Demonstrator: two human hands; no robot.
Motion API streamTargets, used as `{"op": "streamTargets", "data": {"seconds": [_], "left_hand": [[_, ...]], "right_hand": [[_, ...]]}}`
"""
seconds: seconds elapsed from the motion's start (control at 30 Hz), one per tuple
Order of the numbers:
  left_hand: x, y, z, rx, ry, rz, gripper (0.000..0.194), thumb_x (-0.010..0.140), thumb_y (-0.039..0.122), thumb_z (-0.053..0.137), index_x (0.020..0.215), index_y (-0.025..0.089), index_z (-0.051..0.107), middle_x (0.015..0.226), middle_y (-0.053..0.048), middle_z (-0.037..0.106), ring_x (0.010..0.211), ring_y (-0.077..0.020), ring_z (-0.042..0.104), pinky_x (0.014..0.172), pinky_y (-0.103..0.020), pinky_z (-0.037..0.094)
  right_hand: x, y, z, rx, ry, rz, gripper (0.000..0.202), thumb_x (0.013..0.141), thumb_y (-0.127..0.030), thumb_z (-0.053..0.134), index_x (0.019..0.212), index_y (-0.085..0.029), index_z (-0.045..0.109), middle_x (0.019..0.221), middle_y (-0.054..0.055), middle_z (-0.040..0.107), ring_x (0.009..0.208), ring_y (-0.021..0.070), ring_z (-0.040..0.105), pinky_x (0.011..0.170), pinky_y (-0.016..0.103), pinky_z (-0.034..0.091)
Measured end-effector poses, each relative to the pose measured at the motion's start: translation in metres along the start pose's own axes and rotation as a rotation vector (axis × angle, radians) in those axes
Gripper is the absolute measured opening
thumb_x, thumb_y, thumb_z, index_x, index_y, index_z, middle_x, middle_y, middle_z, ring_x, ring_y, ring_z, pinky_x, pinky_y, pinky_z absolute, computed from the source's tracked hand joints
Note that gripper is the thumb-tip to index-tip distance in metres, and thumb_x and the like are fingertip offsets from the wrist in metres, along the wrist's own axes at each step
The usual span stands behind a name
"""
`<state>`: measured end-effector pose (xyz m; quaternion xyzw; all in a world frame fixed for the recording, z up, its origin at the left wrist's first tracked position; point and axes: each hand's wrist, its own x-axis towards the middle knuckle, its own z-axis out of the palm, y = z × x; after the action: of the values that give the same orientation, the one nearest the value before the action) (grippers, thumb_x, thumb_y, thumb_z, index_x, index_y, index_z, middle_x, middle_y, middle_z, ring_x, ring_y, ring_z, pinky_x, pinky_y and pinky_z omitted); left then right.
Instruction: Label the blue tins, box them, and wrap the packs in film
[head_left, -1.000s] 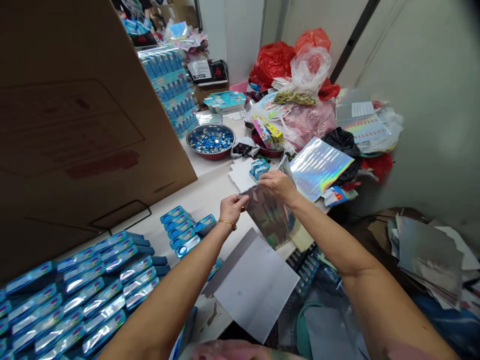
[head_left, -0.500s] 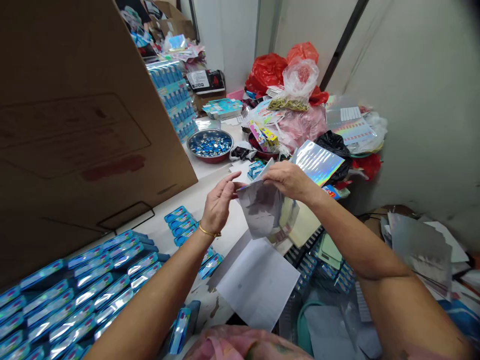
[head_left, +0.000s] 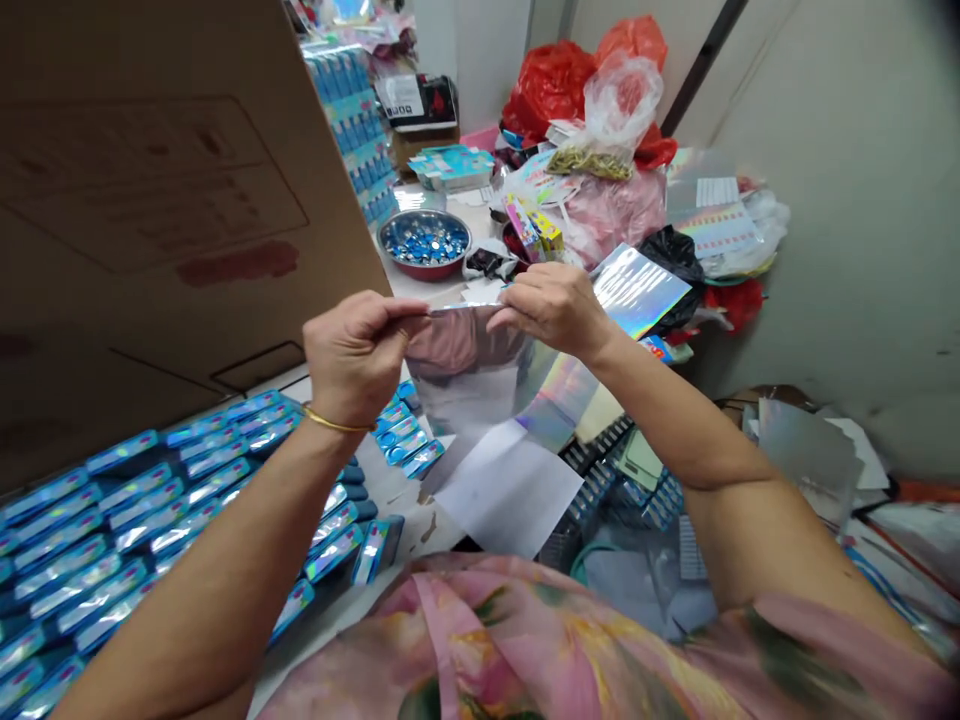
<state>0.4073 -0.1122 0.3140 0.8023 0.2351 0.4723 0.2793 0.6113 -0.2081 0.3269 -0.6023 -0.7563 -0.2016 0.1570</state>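
Note:
A mirror-like silver sheet (head_left: 465, 385) hangs over the table between my two hands, reflecting pink and white. My left hand (head_left: 358, 350) is closed in a pinch on the left end of its top edge. On the right end of that edge, my right hand (head_left: 553, 308) grips with thumb and fingers. The sheet's right side shines in rainbow colours. Below it a white paper sheet (head_left: 510, 490) lies at the table's near edge. Several small blue packs (head_left: 405, 435) stand in rows just left of the sheet.
A large cardboard box (head_left: 165, 220) blocks the left side, with many blue packs (head_left: 150, 510) before it. Behind my hands stands a metal bowl (head_left: 424, 245) of small blue pieces. Red plastic bags (head_left: 551, 90) and a shiny holographic sheet (head_left: 637, 290) are at the right.
My hands have moved apart, the left one leftward and closer, so the silver sheet is now held out between them. Earlier my left fingers were more extended. The view has tilted down.

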Motion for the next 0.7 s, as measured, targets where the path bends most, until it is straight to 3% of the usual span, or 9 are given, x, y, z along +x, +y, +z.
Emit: {"op": "streamTargets", "data": {"seconds": [0.17,0.3,0.37,0.47,0.57,0.63,0.7], "left_hand": [[-0.021,0.014,-0.018,0.057,-0.052,-0.078,0.007,0.069,0.026,0.064,0.071,0.020,0.067,0.067,0.002,0.065,0.063,-0.0108,0.057,0.061,-0.023,0.044],[-0.044,0.034,-0.031,-0.140,-0.121,-0.320,0.012,0.067,0.029,0.064,0.067,0.018,0.066,0.058,0.002,0.062,0.053,-0.0104,0.055,0.052,-0.022,0.044],[-0.056,0.033,-0.032,-0.279,-0.155,-0.453,0.014,0.065,0.031,0.066,0.064,0.016,0.064,0.054,0.002,0.060,0.048,-0.0098,0.053,0.048,-0.022,0.044],[-0.079,0.008,-0.022,-0.446,-0.198,-0.718,0.020,0.060,0.033,0.070,0.062,0.015,0.063,0.052,0.001,0.058,0.046,-0.0098,0.052,0.047,-0.023,0.045],[-0.109,-0.037,0.000,-0.603,-0.195,-1.031,0.030,0.049,0.034,0.075,0.067,0.013,0.064,0.057,0.001,0.060,0.049,-0.0097,0.054,0.049,-0.025,0.048],[-0.131,-0.065,0.015,-0.640,-0.158,-1.155,0.035,0.043,0.032,0.078,0.068,0.012,0.064,0.059,0.000,0.061,0.051,-0.0086,0.054,0.052,-0.024,0.048],[-0.148,-0.087,0.028,-0.631,-0.085,-1.231,0.033,0.041,0.030,0.078,0.065,0.012,0.064,0.058,0.000,0.061,0.051,-0.0076,0.053,0.052,-0.023,0.047]], "right_hand": [[-0.004,-0.015,-0.019,-0.036,-0.070,-0.091,0.065,0.082,-0.063,0.018,0.063,-0.014,0.055,0.056,0.001,0.049,0.061,0.0119,0.048,0.060,0.026,0.028],[-0.005,-0.027,-0.049,-0.017,-0.159,-0.207,0.062,0.083,-0.062,0.021,0.061,-0.016,0.058,0.055,0.001,0.050,0.060,0.0120,0.048,0.057,0.026,0.028],[-0.004,-0.029,-0.048,-0.021,-0.205,-0.256,0.059,0.083,-0.061,0.025,0.061,-0.017,0.059,0.055,0.002,0.052,0.059,0.0126,0.048,0.056,0.027,0.028],[-0.006,-0.027,-0.005,0.001,-0.273,-0.261,0.056,0.082,-0.060,0.031,0.060,-0.018,0.061,0.055,0.003,0.054,0.060,0.0139,0.049,0.055,0.027,0.028],[-0.016,-0.028,0.071,0.058,-0.367,-0.206,0.054,0.082,-0.058,0.036,0.060,-0.015,0.062,0.056,0.005,0.056,0.061,0.0143,0.049,0.055,0.027,0.027],[-0.026,-0.036,0.117,0.074,-0.428,-0.166,0.050,0.083,-0.053,0.039,0.061,-0.014,0.063,0.061,0.007,0.058,0.065,0.0147,0.049,0.058,0.028,0.029],[-0.035,-0.052,0.148,0.109,-0.402,-0.146,0.041,0.085,-0.045,0.041,0.073,-0.013,0.065,0.074,0.010,0.061,0.074,0.0157,0.050,0.064,0.029,0.031]]}}
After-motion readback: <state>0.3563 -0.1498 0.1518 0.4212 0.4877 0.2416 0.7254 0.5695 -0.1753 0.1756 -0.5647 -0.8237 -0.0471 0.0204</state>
